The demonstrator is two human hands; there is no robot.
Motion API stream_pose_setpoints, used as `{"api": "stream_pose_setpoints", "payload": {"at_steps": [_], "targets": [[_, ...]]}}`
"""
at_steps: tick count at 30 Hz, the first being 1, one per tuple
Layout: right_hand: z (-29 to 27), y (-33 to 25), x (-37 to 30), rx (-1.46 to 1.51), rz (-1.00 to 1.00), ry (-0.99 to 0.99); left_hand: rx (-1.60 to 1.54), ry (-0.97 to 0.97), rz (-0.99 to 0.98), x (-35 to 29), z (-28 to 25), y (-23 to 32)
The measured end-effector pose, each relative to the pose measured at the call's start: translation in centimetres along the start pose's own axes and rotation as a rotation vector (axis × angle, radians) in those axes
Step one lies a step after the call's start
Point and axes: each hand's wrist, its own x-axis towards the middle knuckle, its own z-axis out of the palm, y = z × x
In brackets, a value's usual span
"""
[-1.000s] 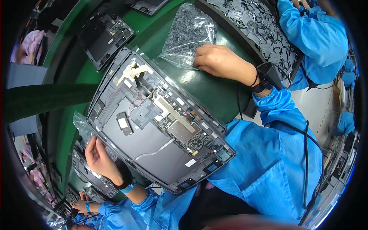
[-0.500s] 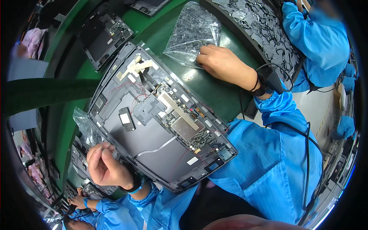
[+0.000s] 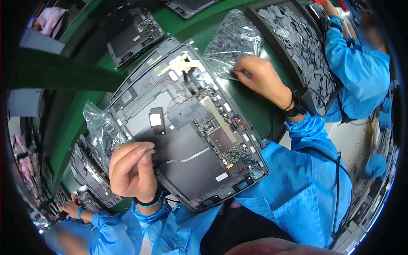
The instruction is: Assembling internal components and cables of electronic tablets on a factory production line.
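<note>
An open laptop chassis [image 3: 178, 140] lies tilted in front of me, its circuit board [image 3: 223, 138], thin wires and a white ribbon cable [image 3: 187, 160] exposed. A loose dark module with a white label [image 3: 157, 121] rests inside it. My left hand [image 3: 134, 170] is pinched over the chassis's left edge; a tiny dark bit shows at its fingertips, too small to name. Beyond the chassis, my right hand [image 3: 263, 80] is closed at the near edge of a clear plastic bag [image 3: 236, 38] full of small dark pieces. What its fingers grip is hidden.
A black tray [image 3: 293, 46] of dark flat parts stands at the far right, beside a co-worker in blue [image 3: 359, 76]. More laptop chassis [image 3: 131, 36] lie on the green bench [image 3: 182, 27]. Another clear bag [image 3: 100, 127] sits left. A second co-worker [image 3: 110, 231] is at lower left.
My left hand has moved right, from outside the chassis to over its left edge, still pinched. My right hand stays by the bag, its fingers curled differently. The whole view has shifted slightly.
</note>
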Motion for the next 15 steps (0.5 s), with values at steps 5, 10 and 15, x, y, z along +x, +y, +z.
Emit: {"api": "stream_pose_setpoints", "payload": {"at_steps": [5,10,15], "targets": [[-2.8,-2.9,3.0,0.453,0.122,0.220,-0.011,-0.030,-0.038,0.7,0.7,0.5],[-6.0,-6.3,8.1,0.704,0.147,-0.055,-0.012,-0.004,-0.157,1.0,1.6,0.5],[-5.6,-5.9,12.0,0.342,-0.146,-0.184,-0.030,-0.013,-0.154,1.2,1.8,0.8]]}}
